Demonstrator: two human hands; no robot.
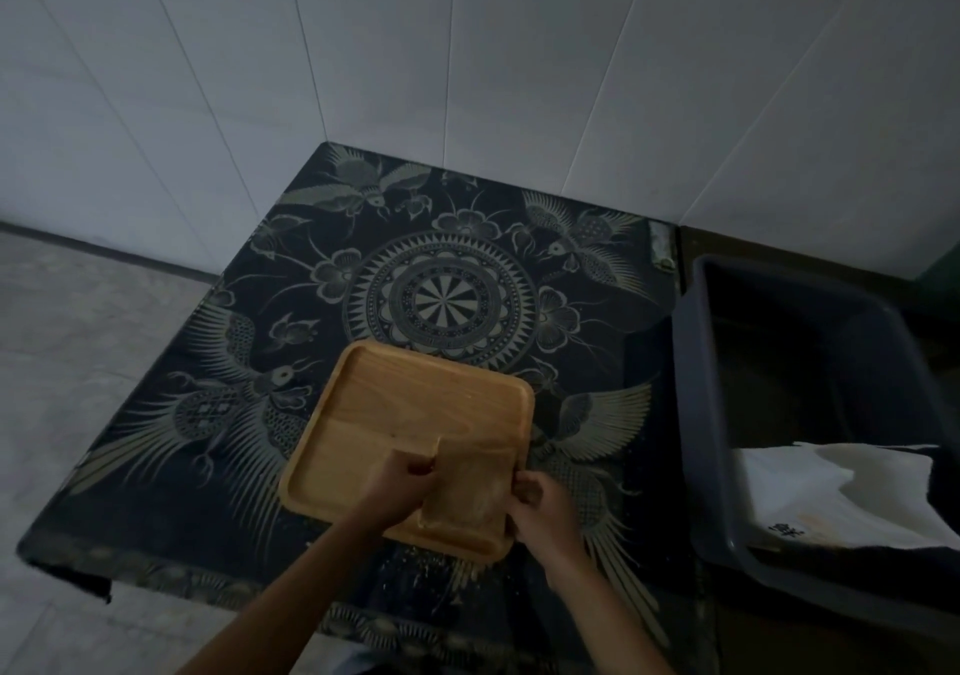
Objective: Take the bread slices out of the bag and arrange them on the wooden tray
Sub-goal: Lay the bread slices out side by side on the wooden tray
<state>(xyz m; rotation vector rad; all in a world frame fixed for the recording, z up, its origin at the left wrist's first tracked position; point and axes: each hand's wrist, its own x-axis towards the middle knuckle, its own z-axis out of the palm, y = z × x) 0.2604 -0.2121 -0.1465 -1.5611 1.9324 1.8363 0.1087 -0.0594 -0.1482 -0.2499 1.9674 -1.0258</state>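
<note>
A square wooden tray (395,414) lies on a dark patterned cloth near the table's front. Over its near right corner I hold a clear bag of bread slices (467,482), blurred by motion. My left hand (400,487) grips the bag's left edge with closed fingers. My right hand (540,508) pinches its right edge. The rest of the tray's surface is bare wood. I cannot tell how many slices are in the bag.
The cloth-covered table (208,492) stands in a corner of white panelled walls. A dark plastic tub (706,414) sits to the right, with white paper or cloth (831,492) inside. Crumbs lie on the cloth near the tray's front edge.
</note>
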